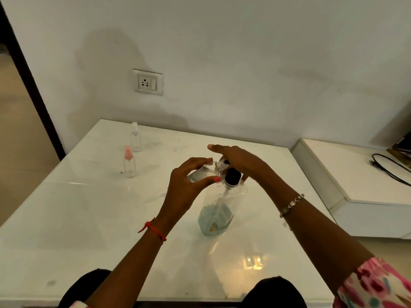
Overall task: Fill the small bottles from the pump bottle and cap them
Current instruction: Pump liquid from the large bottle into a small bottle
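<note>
Mid-fill, by the look of it. Gripping a small clear bottle (200, 173) in the left hand (189, 181), thumb and fingers curled round its body, tilted with the open neck up against the pump spout at dead centre of the table. Pressing flat on the pump head with the right hand (240, 161), fingers straight, holding nothing (palm hiding the head, so no telling how far down). Standing upright just below both hands, at six o'clock of them: the pump bottle (222, 203), clear, black collar, bluish liquid low in the base. Hard to judge the fill level in the small one through those clear walls.

Next, most likely: more strokes with the neck kept tight to the spout, then capping, with no loose cap in view near the hands. Calls for a steady left wrist; otherwise, risk of dribble down the outside.

Out at ten o'clock, well apart from the action: a pink-capped spray bottle (129, 162), upright. Beyond it, nearer eleven, a clear-capped spray bottle (135, 136), upright too. Full or empty, cannot tell.

Glossy white table (89, 218), throwing back a bright reflection (253, 262) at five o'clock near the front edge. Plain white wall behind, socket plate (148, 82) at eleven. Low white cabinet (355, 174) at three o'clock, black cable (387, 165) lying on top. Dark door frame (33, 96) at nine.
</note>
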